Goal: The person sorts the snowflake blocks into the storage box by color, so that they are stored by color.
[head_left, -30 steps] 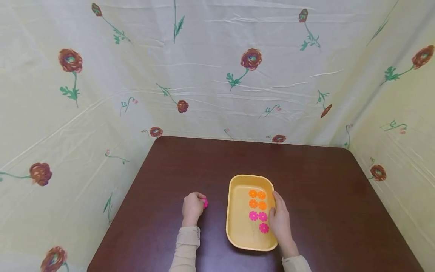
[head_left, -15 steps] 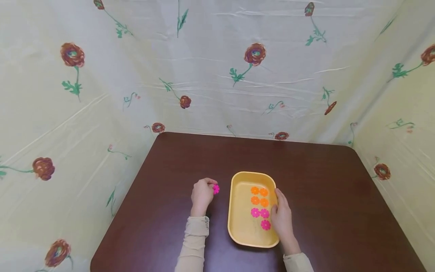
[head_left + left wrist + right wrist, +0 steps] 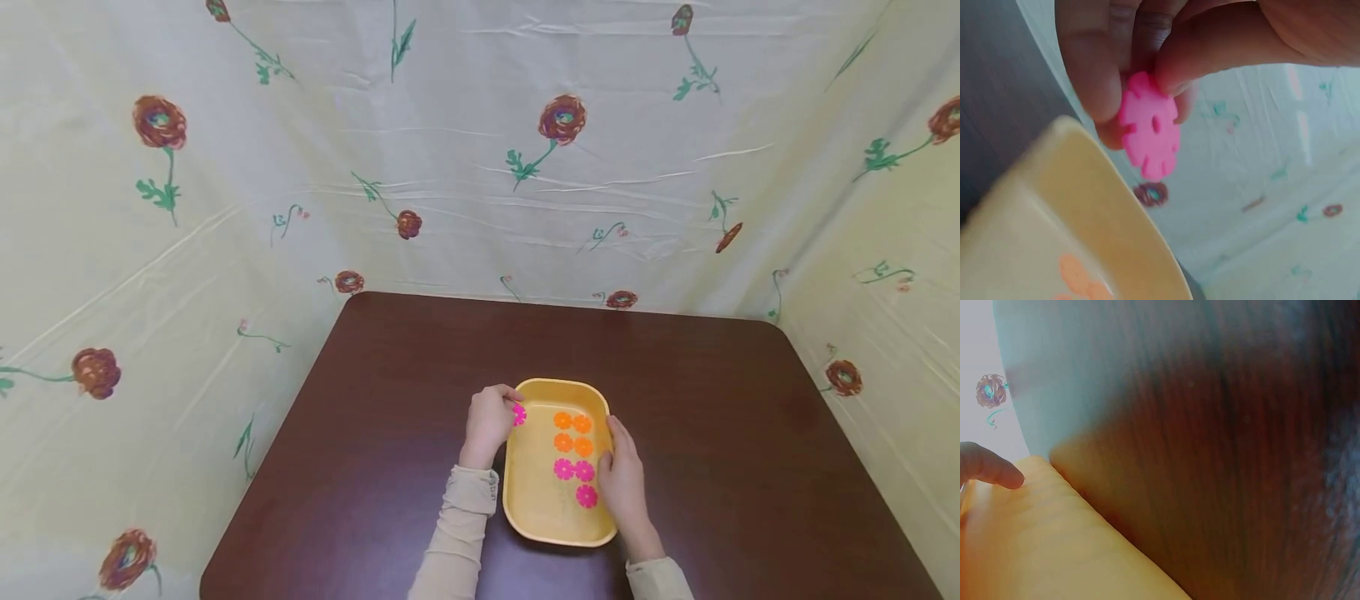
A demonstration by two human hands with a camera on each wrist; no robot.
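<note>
I pinch a pink notched plastic flower disc (image 3: 1149, 128) in my left hand (image 3: 489, 421), just over the left rim of the shallow yellow plastic tray (image 3: 534, 508). My right hand (image 3: 622, 483) rests with relaxed fingers on the tray's right rim. I judge this the placing step: next the disc needs lowering flat beside the lone pink disc (image 3: 587, 496) lying under the pink pair.

The left hand (image 3: 489, 418), pinching a pink flower disc (image 3: 517, 414), has travelled toward three o'clock, reaching the yellow tray's (image 3: 528, 500) nine-o'clock rim.
</note>
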